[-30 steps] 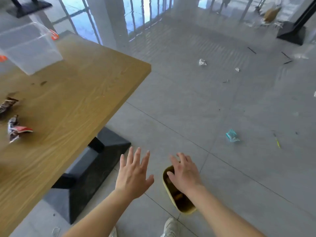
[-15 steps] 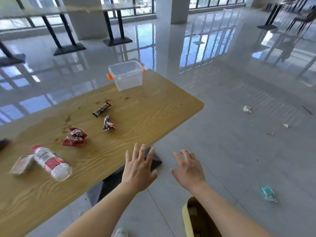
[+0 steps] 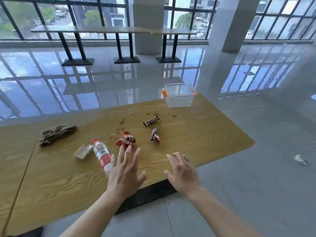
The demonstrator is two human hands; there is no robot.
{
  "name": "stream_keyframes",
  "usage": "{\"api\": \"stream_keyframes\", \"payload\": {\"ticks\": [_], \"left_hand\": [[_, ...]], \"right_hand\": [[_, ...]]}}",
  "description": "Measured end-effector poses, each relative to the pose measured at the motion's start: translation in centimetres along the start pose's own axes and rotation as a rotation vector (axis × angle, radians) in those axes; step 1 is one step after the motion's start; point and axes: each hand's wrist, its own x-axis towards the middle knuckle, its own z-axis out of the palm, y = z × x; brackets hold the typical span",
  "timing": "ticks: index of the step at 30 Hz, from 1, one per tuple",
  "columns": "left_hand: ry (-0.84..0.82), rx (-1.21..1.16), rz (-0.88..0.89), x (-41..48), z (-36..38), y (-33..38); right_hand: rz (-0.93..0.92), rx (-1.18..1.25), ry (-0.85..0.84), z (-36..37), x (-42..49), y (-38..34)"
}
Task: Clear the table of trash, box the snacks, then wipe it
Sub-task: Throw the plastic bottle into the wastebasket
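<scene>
1. Wooden table point(image 3: 196, 144) carries a red wrapper point(image 3: 126, 139) mid-table, bottle point(image 3: 102, 153) lying left of it.
2. Clear box point(image 3: 179, 95) sits far right.
3. Left hand point(image 3: 125, 171) spread, empty, near the wrapper; right hand point(image 3: 183, 171) open, empty.

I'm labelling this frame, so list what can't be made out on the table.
Head view only:
- Plastic bottle: lower end hidden behind the left hand.
- Red wrapper: print too blurred to read.
- Clear box: contents unclear through its see-through walls.
- Table: left end cut off by the frame edge.
</scene>
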Motion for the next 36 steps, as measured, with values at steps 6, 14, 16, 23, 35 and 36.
{"api": "stream_keyframes", "payload": {"ticks": [6, 14, 16, 23, 35, 36], "left_hand": [[-0.005, 0.038, -0.104, 1.4, -1.6, -9.3], [-0.082, 0.016, -0.191, 2.6, -1.2, -18.5], [-0.124, 0.019, -0.215, 2.9, -0.5, -20.0], [-0.216, -0.019, -0.354, 4.2, 2.1, -23.0], [-0.372, 0.021, -0.396, 7.9, 5.8, -27.7], [-0.386, 0.009, -0.383, 8.3, 6.1, -28.0]], "right_hand": [[-0.095, 0.004, -0.025, 2.6, 6.3, -7.9], [-0.076, 0.059, -0.128, 6.4, 11.3, -14.8], [-0.081, 0.069, -0.168, 7.4, 12.2, -15.9], [-0.108, 0.101, -0.281, 11.0, 15.6, -17.7], [0.024, 0.097, -0.4, 16.8, 18.3, -21.3], [0.047, 0.096, -0.404, 17.1, 18.4, -21.6]]}}
